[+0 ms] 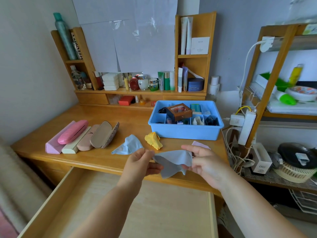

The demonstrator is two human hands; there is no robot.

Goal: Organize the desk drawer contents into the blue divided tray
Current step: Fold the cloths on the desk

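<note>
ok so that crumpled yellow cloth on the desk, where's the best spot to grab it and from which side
Pinch the raised bunched peak of the yellow cloth, coming straight down from above. It lies crumpled in a heap, so the folds at the top stand up off the desk and give fingers something to close on. The blue tray wall stands close behind, so a low approach from the far side looks blocked.

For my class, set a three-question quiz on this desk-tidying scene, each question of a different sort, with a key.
1. True or false: the left hand and the right hand both pinch the grey-blue cloth.
2. Which case lies open? A pink case B patterned case C cream case
3. Fill in: the yellow cloth lies on the desk just in front of the ____.

Key: 1 true; 2 B; 3 blue tray.
</note>
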